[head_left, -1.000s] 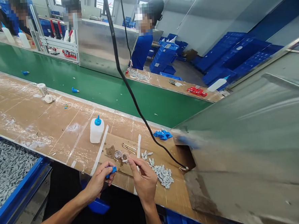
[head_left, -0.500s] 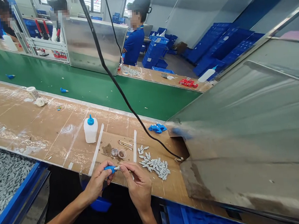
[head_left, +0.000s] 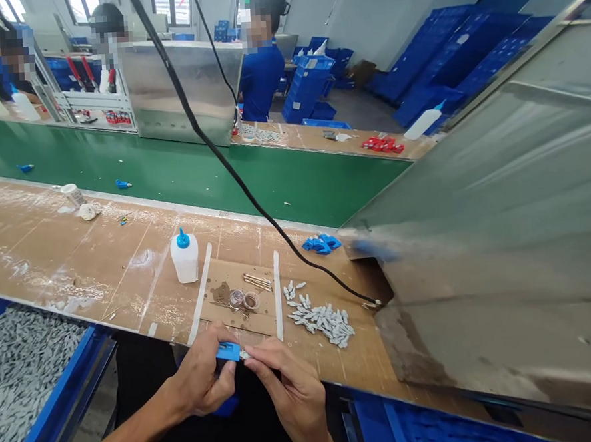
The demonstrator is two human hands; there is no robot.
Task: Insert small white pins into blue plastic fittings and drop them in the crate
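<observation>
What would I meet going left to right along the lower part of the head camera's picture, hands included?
Blue bin of grey pieces → left hand → blue piece it holds → that piece's pale tip → right hand → blue crate.

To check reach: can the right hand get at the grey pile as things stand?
Probably yes: the grey pile lies just beyond the right hand, with nothing visible between them. The hand seems occupied, though, pinching the pale piece at the end of the blue part.

Sticks (head_left: 257, 283) between bottle (head_left: 184, 262) and parts (head_left: 328, 322)
</observation>
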